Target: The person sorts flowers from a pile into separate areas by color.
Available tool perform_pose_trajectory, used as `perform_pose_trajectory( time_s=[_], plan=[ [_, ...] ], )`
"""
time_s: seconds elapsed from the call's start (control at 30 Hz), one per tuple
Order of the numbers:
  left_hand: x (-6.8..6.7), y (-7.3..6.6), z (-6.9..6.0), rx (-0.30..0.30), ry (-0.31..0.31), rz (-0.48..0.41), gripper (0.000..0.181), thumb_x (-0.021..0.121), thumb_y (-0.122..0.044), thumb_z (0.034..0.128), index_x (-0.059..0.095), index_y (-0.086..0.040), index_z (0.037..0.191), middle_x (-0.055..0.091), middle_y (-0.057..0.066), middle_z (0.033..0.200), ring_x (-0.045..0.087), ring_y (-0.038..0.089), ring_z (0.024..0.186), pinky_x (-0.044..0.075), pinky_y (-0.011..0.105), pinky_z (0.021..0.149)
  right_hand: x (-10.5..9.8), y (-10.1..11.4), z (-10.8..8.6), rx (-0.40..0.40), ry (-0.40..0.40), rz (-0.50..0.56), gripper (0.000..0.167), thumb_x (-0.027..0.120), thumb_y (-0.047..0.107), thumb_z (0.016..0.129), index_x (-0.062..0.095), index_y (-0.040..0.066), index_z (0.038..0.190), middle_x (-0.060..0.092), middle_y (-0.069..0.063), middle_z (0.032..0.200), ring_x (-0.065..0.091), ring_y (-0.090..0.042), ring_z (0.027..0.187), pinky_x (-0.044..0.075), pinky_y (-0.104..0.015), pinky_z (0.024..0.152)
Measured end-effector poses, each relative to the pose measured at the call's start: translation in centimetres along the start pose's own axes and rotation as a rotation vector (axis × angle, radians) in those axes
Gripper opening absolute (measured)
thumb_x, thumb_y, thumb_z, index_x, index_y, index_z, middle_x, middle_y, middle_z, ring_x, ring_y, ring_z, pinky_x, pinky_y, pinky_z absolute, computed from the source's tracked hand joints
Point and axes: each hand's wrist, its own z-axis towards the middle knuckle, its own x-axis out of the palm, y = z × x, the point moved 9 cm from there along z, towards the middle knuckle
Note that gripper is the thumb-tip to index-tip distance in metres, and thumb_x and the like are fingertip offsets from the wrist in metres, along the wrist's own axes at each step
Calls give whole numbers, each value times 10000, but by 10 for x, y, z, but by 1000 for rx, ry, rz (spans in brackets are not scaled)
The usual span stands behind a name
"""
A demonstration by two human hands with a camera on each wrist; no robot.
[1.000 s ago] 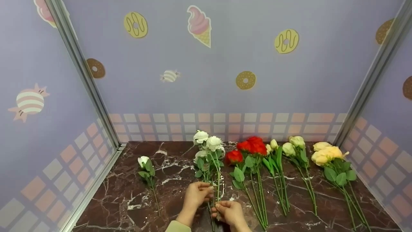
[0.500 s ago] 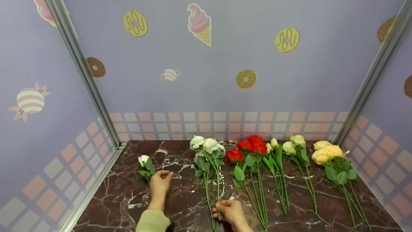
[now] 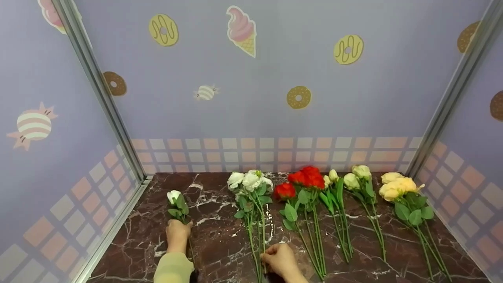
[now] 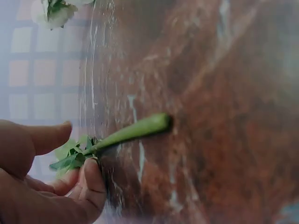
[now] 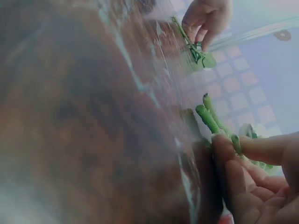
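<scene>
At the left, my left hand (image 3: 178,236) reaches to a single white rose (image 3: 173,195) lying on the dark marbled table (image 3: 220,251). In the left wrist view its green stem (image 4: 135,131) passes between the thumb (image 4: 51,137) and the fingers, with a gap on the thumb's side. Near the middle, my right hand (image 3: 281,259) pinches a stem of the white ruffled flowers (image 3: 251,181) close to the lower end. The right wrist view shows that cut stem end (image 5: 237,144) between thumb and forefinger, with other stem ends (image 5: 208,116) beside it.
To the right lie red roses (image 3: 308,177), pale tulips (image 3: 334,175), greenish-white roses (image 3: 359,176) and yellow roses (image 3: 399,189), heads toward the back wall. Decorated panels (image 3: 243,118) and metal posts (image 3: 102,86) enclose the table at back and sides.
My left hand has left the white bunch and moved left to the single rose. The bunch's heads have shifted slightly left and lower. My right hand stays at the stem ends.
</scene>
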Motion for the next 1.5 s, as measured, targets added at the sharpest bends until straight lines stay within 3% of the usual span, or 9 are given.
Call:
perform_pose_trajectory(
  time_s=[0.1, 0.3, 0.57, 0.7, 0.8, 1.03, 1.23, 1.37, 1.5],
  plan=[
    [1, -2, -1, 27, 32, 77, 659, 643, -145, 1009, 329, 309, 1369, 476, 496, 1313, 507, 611, 1239, 477, 658, 1042, 1, 4, -2, -20, 2, -80, 162, 778, 75, 877, 707, 17, 744, 687, -24, 625, 601, -30, 452, 536, -219, 464],
    [0, -8, -8, 105, 74, 222, 235, 611, -35, 968, 680, 177, 1041, 656, 394, 1076, 660, 533, 953, 576, 594, 805, 3, 3, -3, 31, 25, -143, 224, 810, 107, 868, 649, 72, 717, 669, -28, 620, 590, -32, 415, 536, -218, 442],
    [-7, -5, -9, 59, 112, 192, 135, 585, 15, 936, 683, 94, 887, 680, 314, 913, 626, 376, 745, 497, 425, 626, 2, 3, -2, 30, 17, -221, 269, 831, 132, 853, 602, 99, 716, 638, -22, 631, 558, -23, 399, 515, -217, 434],
    [-10, -4, -13, 46, 123, 106, 166, 589, -20, 964, 679, 72, 860, 669, 222, 759, 603, 282, 622, 472, 345, 539, 2, 3, -3, 13, 9, -225, 269, 828, 156, 864, 608, 100, 719, 644, -15, 623, 557, -15, 392, 516, -217, 436],
    [-9, -3, -13, 8, 129, 3, 202, 601, -47, 995, 713, 116, 957, 703, 159, 705, 666, 220, 573, 525, 313, 500, 1, 4, -3, 2, 9, -210, 270, 816, 163, 879, 607, 97, 722, 642, -13, 619, 564, -18, 393, 528, -226, 441],
    [2, -6, -12, -30, 160, -239, 256, 583, -44, 1028, 682, 167, 1134, 755, 124, 743, 724, 134, 594, 589, 251, 516, 0, 5, -4, -10, -7, -153, 233, 767, 116, 913, 605, 84, 749, 601, 3, 592, 551, -28, 406, 505, -216, 418],
    [22, -30, -27, 37, 212, -458, 355, 566, -2, 1029, 539, 256, 1272, 754, 179, 807, 739, 144, 631, 628, 267, 581, -1, 18, -4, -74, -73, -112, 153, 746, 134, 927, 663, 61, 822, 631, 10, 665, 607, -79, 501, 515, -238, 469],
    [44, -51, -46, 82, 294, -606, 388, 558, 39, 1020, 468, 291, 1302, 750, 262, 868, 763, 197, 687, 659, 337, 666, 7, 24, -3, -78, -10, 0, 125, 713, 127, 957, 727, 9, 919, 692, -13, 725, 674, -111, 580, 561, -251, 528],
    [67, -71, -71, 131, 376, -677, 376, 550, 33, 1025, 469, 284, 1293, 747, 306, 933, 773, 210, 747, 665, 379, 728, 16, 29, -2, -88, 58, 79, 192, 689, 121, 977, 737, -61, 1018, 738, -84, 789, 715, -155, 634, 579, -261, 572]
  ],
)
